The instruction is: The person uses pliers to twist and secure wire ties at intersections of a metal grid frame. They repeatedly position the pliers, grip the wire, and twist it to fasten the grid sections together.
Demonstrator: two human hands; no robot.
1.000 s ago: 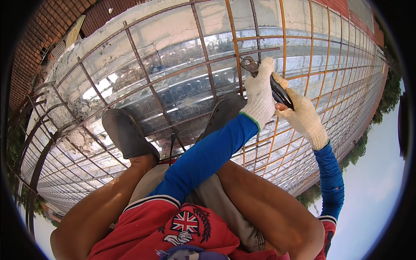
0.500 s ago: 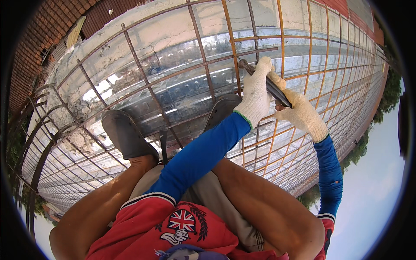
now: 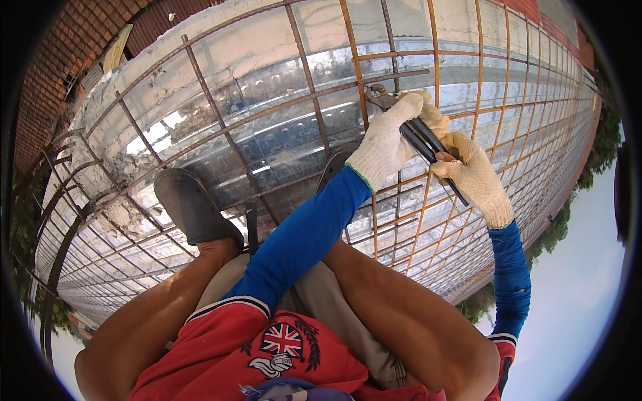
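A pair of pincers (image 3: 422, 142) with a metal head and long dark handles slants across the rebar mesh (image 3: 435, 60). My left hand (image 3: 388, 137), in a white knitted glove, is closed around the pincers just behind the head. The head lies beside a rusty orange bar. My right hand (image 3: 476, 175), gloved the same way with bare fingertips showing, is closed on the lower part of the handles. One handle end sticks out below the right palm. Whether the jaws grip anything is too small to tell.
Ribbed shiny metal decking (image 3: 267, 140) lies under the mesh. My dark clogs (image 3: 194, 207) rest on it at left and centre. Bent rebar ends (image 3: 80, 207) rise at the left edge. A rough concrete edge (image 3: 134, 180), tiled roofs (image 3: 60, 60) and trees lie around.
My left hand has shifted slightly left and down on the pincers. Their head and handles show more now, with a handle end out below my right hand.
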